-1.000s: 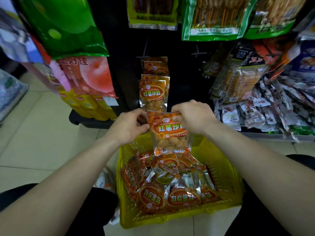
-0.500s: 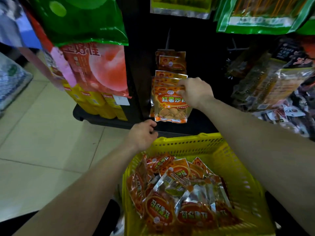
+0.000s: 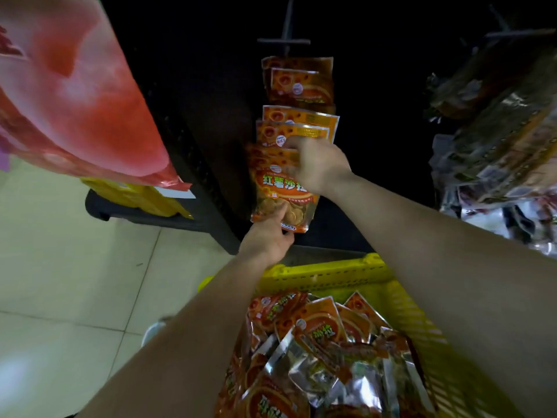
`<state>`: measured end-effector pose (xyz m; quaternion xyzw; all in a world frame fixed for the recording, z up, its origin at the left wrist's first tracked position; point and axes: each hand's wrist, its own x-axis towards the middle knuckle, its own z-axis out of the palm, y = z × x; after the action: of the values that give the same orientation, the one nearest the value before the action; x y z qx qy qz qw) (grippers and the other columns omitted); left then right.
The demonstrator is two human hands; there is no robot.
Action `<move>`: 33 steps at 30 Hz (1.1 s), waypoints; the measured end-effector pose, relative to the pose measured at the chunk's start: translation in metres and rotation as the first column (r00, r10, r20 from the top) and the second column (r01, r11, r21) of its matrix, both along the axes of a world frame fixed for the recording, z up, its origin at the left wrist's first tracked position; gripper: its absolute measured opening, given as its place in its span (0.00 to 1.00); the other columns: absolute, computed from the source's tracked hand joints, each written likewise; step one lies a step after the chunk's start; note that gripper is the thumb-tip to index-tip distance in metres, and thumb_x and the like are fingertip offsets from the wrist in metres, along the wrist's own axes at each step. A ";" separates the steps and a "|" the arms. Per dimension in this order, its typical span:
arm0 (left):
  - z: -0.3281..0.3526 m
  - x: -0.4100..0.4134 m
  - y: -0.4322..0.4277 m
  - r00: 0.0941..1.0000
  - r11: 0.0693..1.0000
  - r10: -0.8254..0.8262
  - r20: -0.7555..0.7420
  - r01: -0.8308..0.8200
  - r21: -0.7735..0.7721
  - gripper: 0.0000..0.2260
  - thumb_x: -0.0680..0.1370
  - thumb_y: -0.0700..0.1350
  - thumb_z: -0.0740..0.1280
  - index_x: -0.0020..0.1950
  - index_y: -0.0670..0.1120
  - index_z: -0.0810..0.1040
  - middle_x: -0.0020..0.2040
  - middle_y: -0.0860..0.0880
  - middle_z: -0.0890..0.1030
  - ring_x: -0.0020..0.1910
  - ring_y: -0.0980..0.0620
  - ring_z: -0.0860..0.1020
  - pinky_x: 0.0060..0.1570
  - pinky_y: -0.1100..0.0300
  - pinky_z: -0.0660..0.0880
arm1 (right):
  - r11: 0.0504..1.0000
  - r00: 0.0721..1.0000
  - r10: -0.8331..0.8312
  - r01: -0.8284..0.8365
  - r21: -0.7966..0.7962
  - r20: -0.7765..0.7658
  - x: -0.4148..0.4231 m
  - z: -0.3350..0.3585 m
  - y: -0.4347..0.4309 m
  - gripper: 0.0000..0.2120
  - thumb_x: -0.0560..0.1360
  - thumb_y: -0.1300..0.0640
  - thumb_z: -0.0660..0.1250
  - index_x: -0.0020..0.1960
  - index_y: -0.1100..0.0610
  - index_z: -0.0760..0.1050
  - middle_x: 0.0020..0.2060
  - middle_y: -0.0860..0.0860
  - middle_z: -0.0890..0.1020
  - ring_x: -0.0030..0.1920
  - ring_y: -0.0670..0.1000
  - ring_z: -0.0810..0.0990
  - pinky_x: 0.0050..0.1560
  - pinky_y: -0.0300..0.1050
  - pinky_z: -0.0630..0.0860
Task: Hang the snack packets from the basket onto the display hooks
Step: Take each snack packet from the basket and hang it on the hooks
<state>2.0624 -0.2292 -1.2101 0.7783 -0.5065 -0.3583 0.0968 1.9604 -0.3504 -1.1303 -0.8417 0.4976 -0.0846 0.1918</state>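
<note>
An orange snack packet (image 3: 280, 197) hangs at the front of the lowest row on the dark display panel. My right hand (image 3: 316, 165) grips its top edge at the hook. My left hand (image 3: 266, 241) pinches its bottom edge from below. More orange packets (image 3: 298, 86) hang on hooks above it, under an empty hook (image 3: 283, 40). The yellow basket (image 3: 328, 276) sits below, with several orange and silver packets (image 3: 316, 342) piled in it.
A large red and pink bag (image 3: 75, 92) hangs at the left, with yellow packs (image 3: 141, 197) under it on a black shelf base. Dark snack bags (image 3: 497, 131) crowd the right side. Pale tiled floor (image 3: 75, 282) lies to the left.
My left hand rose from the basket rim to the bottom of the hanging packet. My right hand stays at the packet's top. The camera moved closer to the display.
</note>
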 end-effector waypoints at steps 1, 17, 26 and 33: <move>-0.001 0.000 -0.002 1.000 1.000 -0.004 0.004 0.004 -0.011 0.31 0.80 0.53 0.65 0.79 0.61 0.55 0.76 0.48 0.68 0.70 0.45 0.70 0.69 0.48 0.69 | 1.000 1.000 -0.006 0.006 -0.030 -0.005 -0.001 -0.001 -0.001 0.25 0.74 0.46 0.70 0.69 0.46 0.71 0.60 0.53 0.81 0.60 0.58 0.78 0.54 0.54 0.78; 0.066 -0.004 0.050 0.999 0.999 -0.046 -0.001 0.046 -0.004 0.29 0.80 0.51 0.65 0.79 0.59 0.58 0.74 0.46 0.70 0.69 0.45 0.72 0.67 0.51 0.71 | 0.982 0.982 -0.187 0.186 -0.043 -0.014 -0.083 0.041 0.065 0.35 0.72 0.45 0.73 0.73 0.51 0.64 0.66 0.55 0.72 0.67 0.58 0.69 0.64 0.56 0.72; 0.083 -0.027 0.120 0.994 0.996 -0.086 0.073 0.088 -0.033 0.23 0.79 0.49 0.68 0.74 0.51 0.70 0.68 0.45 0.77 0.64 0.44 0.76 0.62 0.56 0.72 | 0.975 0.976 -0.215 0.213 0.058 0.021 -0.167 0.042 0.156 0.24 0.76 0.49 0.69 0.70 0.52 0.69 0.61 0.53 0.75 0.63 0.59 0.72 0.61 0.55 0.73; 0.041 -0.056 0.170 0.966 0.962 -0.243 0.090 0.228 0.149 0.30 0.75 0.56 0.71 0.75 0.53 0.68 0.70 0.46 0.75 0.67 0.44 0.74 0.64 0.54 0.72 | 0.916 0.964 -0.146 0.217 0.338 -0.223 -0.206 -0.026 0.214 0.28 0.76 0.47 0.67 0.72 0.54 0.64 0.64 0.57 0.76 0.63 0.61 0.75 0.59 0.55 0.75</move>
<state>2.0066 -0.0592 -1.1689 0.7354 -0.5741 -0.3590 -0.0277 1.7545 -0.1363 -1.1561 -0.7463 0.5972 0.0723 0.2847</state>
